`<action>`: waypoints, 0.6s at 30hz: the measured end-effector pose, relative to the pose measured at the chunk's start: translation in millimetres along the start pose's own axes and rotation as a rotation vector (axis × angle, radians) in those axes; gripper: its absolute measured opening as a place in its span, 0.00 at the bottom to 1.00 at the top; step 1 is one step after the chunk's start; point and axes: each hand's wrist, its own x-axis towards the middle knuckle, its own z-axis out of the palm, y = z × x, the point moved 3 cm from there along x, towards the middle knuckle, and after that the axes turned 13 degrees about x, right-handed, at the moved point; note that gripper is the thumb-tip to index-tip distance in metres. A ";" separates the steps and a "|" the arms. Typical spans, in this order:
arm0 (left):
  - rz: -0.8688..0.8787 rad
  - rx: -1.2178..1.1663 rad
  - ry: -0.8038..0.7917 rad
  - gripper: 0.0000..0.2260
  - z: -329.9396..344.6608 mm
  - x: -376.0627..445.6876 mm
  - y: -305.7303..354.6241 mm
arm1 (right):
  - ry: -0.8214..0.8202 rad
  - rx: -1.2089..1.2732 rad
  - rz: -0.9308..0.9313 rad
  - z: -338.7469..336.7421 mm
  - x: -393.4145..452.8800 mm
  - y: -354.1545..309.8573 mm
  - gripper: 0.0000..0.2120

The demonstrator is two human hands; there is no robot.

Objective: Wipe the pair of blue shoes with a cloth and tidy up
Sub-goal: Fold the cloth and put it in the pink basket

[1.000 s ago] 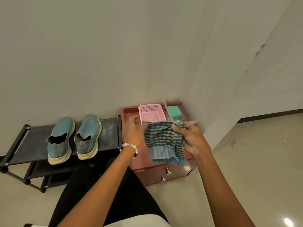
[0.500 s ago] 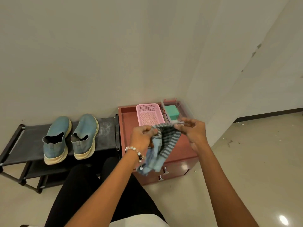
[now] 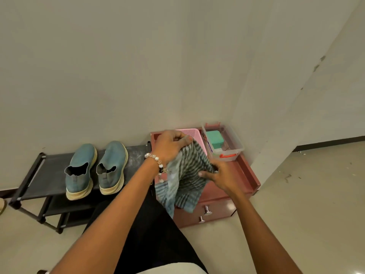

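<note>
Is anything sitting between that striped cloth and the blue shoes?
Nothing visible. Both the left hand and right hand hold the striped cloth over the red cabinet; the blue shoes sit uncovered on the black rack beside it.

Two blue shoes point(image 3: 96, 169), one cloth point(image 3: 185, 175), two baskets point(image 3: 223, 143)

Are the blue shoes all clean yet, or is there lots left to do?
I can't tell if they've been wiped. Done: the blue shoes sit side by side on the black rack. In hand: the left hand and right hand both grip the striped cloth over the red cabinet. Left: putting the cloth away.
</note>
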 end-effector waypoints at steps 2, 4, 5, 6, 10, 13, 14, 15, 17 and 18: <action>-0.013 -0.056 0.050 0.08 -18.5 -0.4 -0.7 | 0.005 -0.142 0.045 -11.6 -0.7 11.9 0.09; -0.032 -0.076 0.156 0.08 -37.1 1.6 -6.5 | 0.002 -0.233 0.161 -27.5 -2.0 17.4 0.12; -0.045 -0.068 0.194 0.08 -45.0 3.5 -11.3 | 0.001 -0.193 0.229 -35.6 -4.1 18.2 0.15; -0.053 -0.025 0.212 0.09 -51.2 5.7 -16.6 | 0.004 -0.087 0.282 -42.3 -6.4 17.2 0.20; -0.079 0.237 0.215 0.11 -56.9 12.3 -31.8 | 0.119 0.553 0.310 -56.0 -8.9 1.2 0.22; -0.071 0.379 0.234 0.16 -56.8 15.3 -36.2 | 0.266 0.676 0.272 -61.8 -6.2 -9.7 0.12; -0.066 0.433 0.236 0.18 -57.8 16.0 -37.3 | 0.298 0.657 0.252 -64.3 -5.5 -14.0 0.10; -0.064 0.479 0.236 0.18 -59.0 15.5 -37.8 | 0.339 0.630 0.232 -69.6 -4.7 -16.8 0.07; -0.063 0.529 0.224 0.19 -62.6 14.8 -39.2 | 0.424 0.567 0.198 -80.0 -2.0 -22.5 0.06; -0.068 0.560 0.221 0.19 -64.4 14.6 -39.5 | 0.462 0.493 0.184 -83.8 0.8 -24.7 0.08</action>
